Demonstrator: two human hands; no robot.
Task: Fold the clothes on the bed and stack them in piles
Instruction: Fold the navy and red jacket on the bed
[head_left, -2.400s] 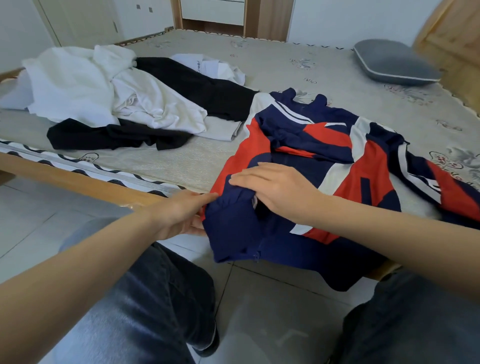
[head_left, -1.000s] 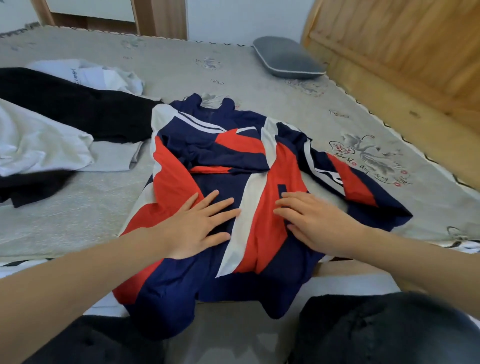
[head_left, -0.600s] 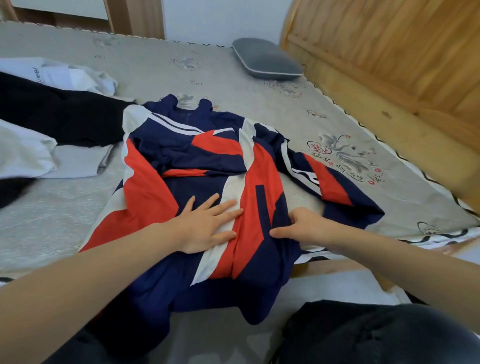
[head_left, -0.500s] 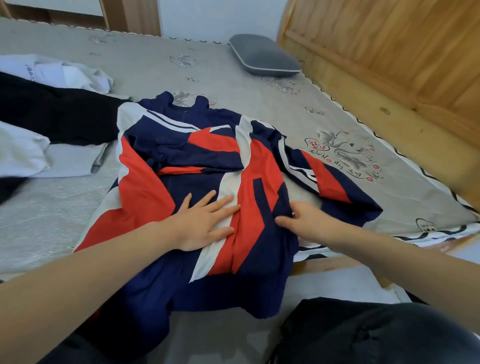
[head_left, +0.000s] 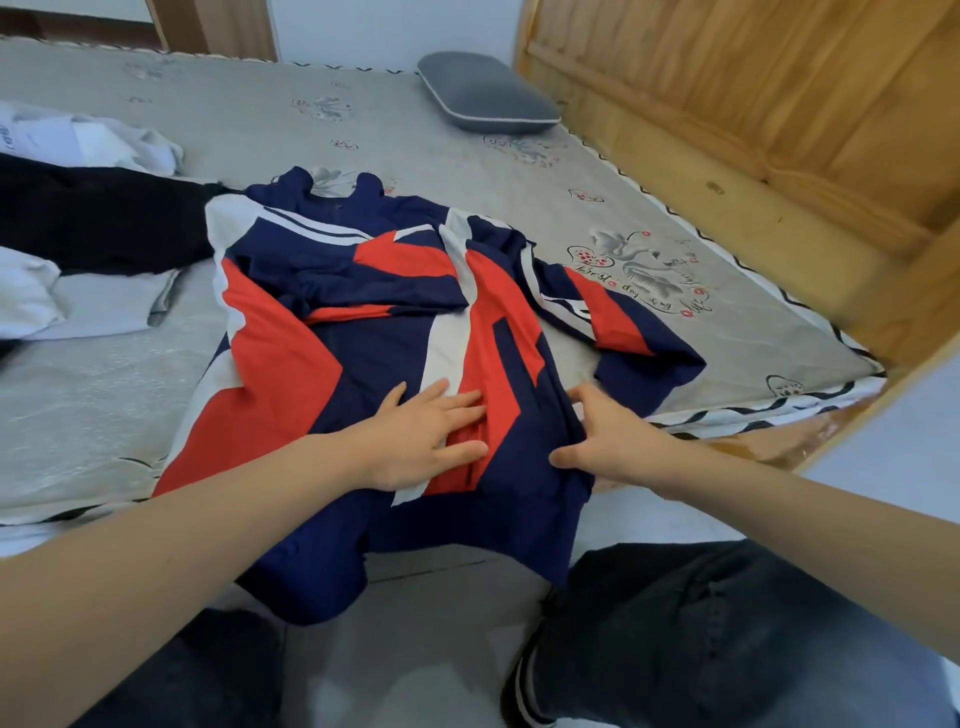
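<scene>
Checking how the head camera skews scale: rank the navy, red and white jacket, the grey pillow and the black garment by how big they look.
1. Jacket, clearly largest.
2. Black garment, though cut off by the frame edge.
3. Grey pillow, smallest, but farthest from the camera, so true size is unsure.

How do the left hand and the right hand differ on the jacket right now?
The left hand lies flat, fingers straight and spread, pressing the red and white middle of the jacket. The right hand sits at the jacket's navy right edge, its fingers curled into the fabric, gripping it. Both hands touch the same jacket near the bed's front edge.
</scene>
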